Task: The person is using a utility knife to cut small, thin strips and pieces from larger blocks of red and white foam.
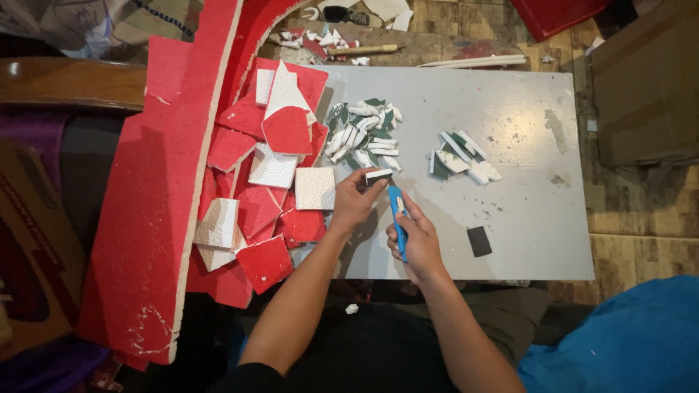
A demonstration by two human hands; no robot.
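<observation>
Board edges: grey board [510, 218] ends close at 6 o'clock; bare room from 3 to 5 o'clock
Left hand [354, 204]: fingers pinching small foam piece [378, 175] at centre
Foam piece: white with dark edge, narrow
Right hand [415, 244]: closed around blue cutter [397, 218], tip toward 12 o'clock
Nearby: red foam chunks [269, 182] at 9 o'clock; green-white offcuts [364, 135] at 12 o'clock; black square [478, 241] at 4 o'clock

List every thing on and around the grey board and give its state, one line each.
left hand: pinching a small foam piece above the board
right hand: gripping a blue utility knife, tip towards the piece
grey board: lying flat, scuffed
green-and-white cut pieces: heaped in a pile
smaller pile: heaped, apart from the first
red-and-white foam chunks: broken, stacked loosely
black square: lying flat, alone
</observation>
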